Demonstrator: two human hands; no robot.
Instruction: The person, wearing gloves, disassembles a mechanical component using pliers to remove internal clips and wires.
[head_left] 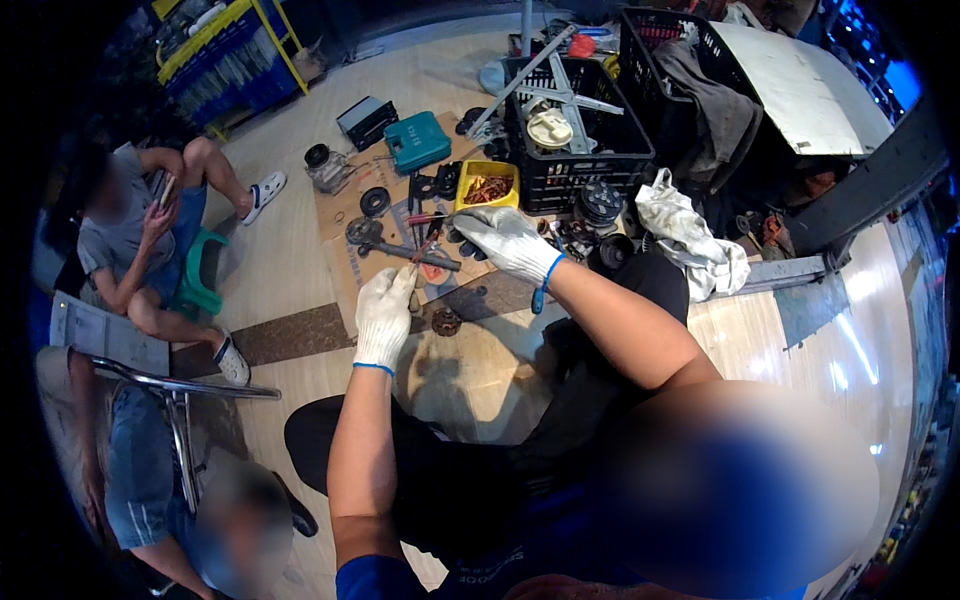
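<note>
White knit gloves with blue cuffs cover both my hands. My left hand (384, 312) is closed, its fingertips pinching one end of a thin reddish-brown strip (428, 244). The strip slants up toward the fingertips of my right hand (503, 240), which is also closed; what lies inside its fingers is hidden. Below the strip, a round-headed metal shaft (400, 250) lies on a flattened cardboard sheet (345, 235). Just beyond my right hand stands a yellow tray (488, 168) holding small copper-coloured pieces. A toothed round metal part (446, 321) sits on the floor between my arms.
A teal tool case (418, 142), a black ring (375, 202) and a metal housing (326, 168) lie farther out. Black crates (585, 180) and a white cloth (690, 235) are to the right. One person (150, 220) sits at left; another is nearer, beside a chair (185, 375).
</note>
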